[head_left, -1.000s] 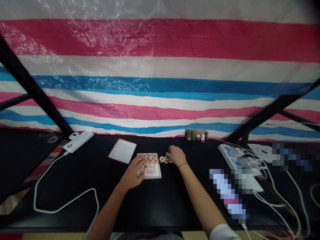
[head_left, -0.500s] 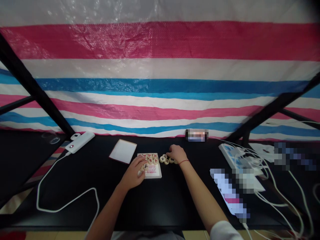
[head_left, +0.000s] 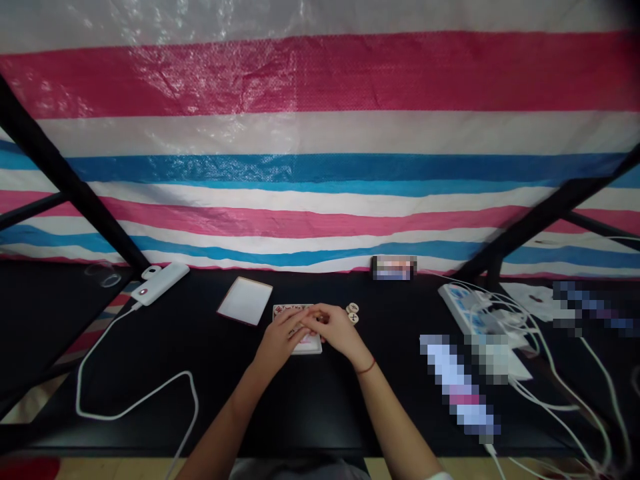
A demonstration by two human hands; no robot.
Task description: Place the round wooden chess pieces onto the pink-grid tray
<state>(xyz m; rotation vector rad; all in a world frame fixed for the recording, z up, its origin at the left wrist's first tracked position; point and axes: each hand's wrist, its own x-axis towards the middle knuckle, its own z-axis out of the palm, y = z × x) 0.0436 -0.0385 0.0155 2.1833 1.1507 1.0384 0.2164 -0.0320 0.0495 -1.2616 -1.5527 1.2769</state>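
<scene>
A small white tray (head_left: 313,347) with a red pattern lies on the black table (head_left: 310,400), holding round wooden game pieces that my hands mostly hide. My left hand (head_left: 280,337) rests on the tray's left part, fingers curled over the pieces. My right hand (head_left: 336,330) is over the tray's right side, fingers closed and meeting the left hand's fingertips; what they pinch is hidden. Two loose round pieces (head_left: 353,313) lie on the table just right of my right hand.
A white lid or card (head_left: 245,301) lies left of the tray. A white power bank (head_left: 160,283) with a cable (head_left: 135,400) sits far left. A power strip (head_left: 465,308) and tangled white cables are at right. A striped tarp hangs behind the table.
My right hand left the loose pieces at the right and came left over the tray to meet my left hand. Fewer loose pieces lie on the table now.
</scene>
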